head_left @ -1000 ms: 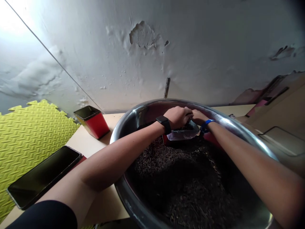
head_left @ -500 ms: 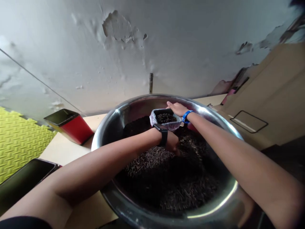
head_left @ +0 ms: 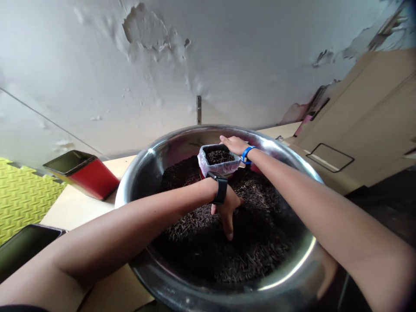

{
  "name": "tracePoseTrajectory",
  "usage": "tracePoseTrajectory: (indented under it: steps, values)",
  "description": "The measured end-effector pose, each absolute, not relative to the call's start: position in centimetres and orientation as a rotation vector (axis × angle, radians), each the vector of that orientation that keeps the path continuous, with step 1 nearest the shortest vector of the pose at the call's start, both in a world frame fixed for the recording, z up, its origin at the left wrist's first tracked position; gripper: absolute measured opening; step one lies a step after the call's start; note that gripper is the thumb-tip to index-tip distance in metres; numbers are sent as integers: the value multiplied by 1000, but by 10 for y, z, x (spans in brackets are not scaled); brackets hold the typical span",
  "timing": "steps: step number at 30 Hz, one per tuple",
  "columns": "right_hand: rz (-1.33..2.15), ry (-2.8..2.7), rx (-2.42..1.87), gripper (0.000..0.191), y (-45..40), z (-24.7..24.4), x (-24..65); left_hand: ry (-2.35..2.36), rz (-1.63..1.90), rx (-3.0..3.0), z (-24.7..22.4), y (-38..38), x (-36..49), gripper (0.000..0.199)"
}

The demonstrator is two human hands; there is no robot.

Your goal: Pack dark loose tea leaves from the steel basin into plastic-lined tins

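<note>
A wide steel basin [head_left: 312,242] holds loose dark, short, stick-like pieces [head_left: 247,262]. Inside it, near the far side, stands a small container lined with a whitish plastic bag [head_left: 216,168], filled with the same dark pieces. My right hand [head_left: 234,144], with a blue wristband, grips the container's far right rim, thumb stretched out along it. My left hand [head_left: 227,210], wearing a black watch, is over the dark pieces just in front of the container, fingers apart and pointing down, with nothing seen in it.
A red container with a dark open top [head_left: 94,177] stands left of the basin on a pale surface [head_left: 76,210]. Another dark container [head_left: 29,247] lies at the lower left by a yellow foam mat [head_left: 29,199]. Behind is a peeling wall; cardboard [head_left: 367,112] stands at right.
My left hand has opened and its fingers now show spread above the dark pieces. My right hand stays at the container. The whole view has shifted slightly.
</note>
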State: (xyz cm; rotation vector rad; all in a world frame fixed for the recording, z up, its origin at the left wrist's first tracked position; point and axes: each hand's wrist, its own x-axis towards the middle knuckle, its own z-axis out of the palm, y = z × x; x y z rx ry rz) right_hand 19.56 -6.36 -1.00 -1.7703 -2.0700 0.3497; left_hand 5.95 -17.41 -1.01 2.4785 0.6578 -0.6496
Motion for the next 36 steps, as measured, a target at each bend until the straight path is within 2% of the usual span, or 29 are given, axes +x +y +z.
tracePoseTrajectory:
  steps: [2,4,11,14,23,29,36]
  values:
    - [333,-2088,-1778,65,-63,-11,195,645,-824,2405,-10,-177,61,110]
    - [308,-2098,-1792,66,-62,-11,195,659,-900,2315,-10,-178,62,110]
    - [270,-2075,-1847,70,-61,-11,195,506,-962,2215,-18,-174,66,51]
    - [251,-2080,-1846,71,-61,-12,196,436,-909,2344,-17,-168,67,39]
    - [244,-2091,-1846,71,-62,-10,195,293,-578,2712,10,-161,63,33]
    - [286,-2084,-1805,74,-62,-10,196,423,-348,2668,29,-135,48,45]
    - [344,-2080,-1793,79,-63,-9,197,625,-59,2620,32,-107,35,42]
